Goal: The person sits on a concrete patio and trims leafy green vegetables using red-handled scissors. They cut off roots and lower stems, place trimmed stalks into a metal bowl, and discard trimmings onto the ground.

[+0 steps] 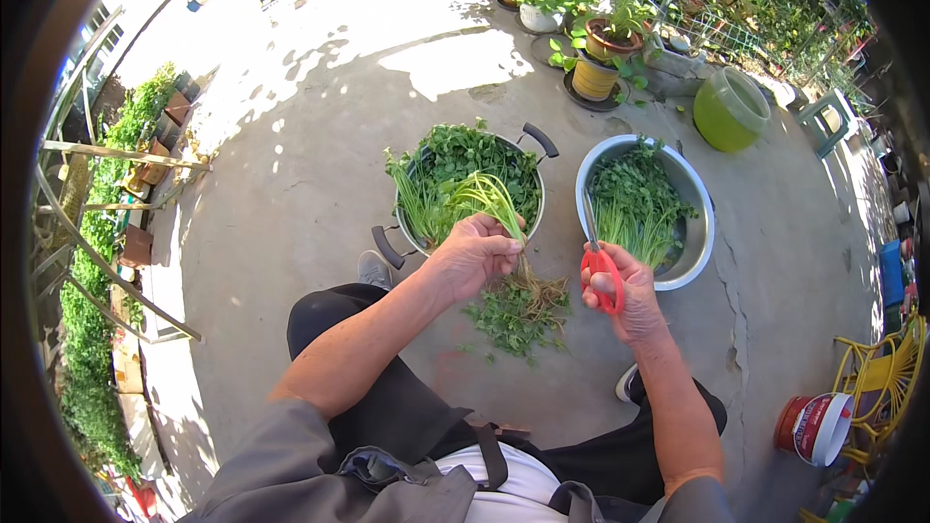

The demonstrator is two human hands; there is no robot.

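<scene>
My left hand (pixel 474 254) pinches a small bunch of leafy green stems (pixel 498 202), probably cilantro, with thin roots hanging below the fingers. In my right hand (pixel 626 294) is a pair of scissors with red handles (pixel 602 283), blades pointing up and away from me. The left hand is over the near rim of a two-handled metal pot (pixel 541 185) heaped with the same greens (pixel 472 149). Beside the scissors stands a metal basin (pixel 703 232) holding more stemmed greens (pixel 632 196). Trimmed roots (pixel 545 299) and loose leaves (pixel 508 323) lie on the concrete between my feet.
Potted plants (pixel 596 73) line the far right, near a round vessel of green liquid (pixel 730 110) and a plastic stool (pixel 828 122). A bucket (pixel 812 427) lies tilted at right by a yellow chair (pixel 883 378). Metal frames (pixel 123 152) and a plant bed (pixel 94 319) edge the left.
</scene>
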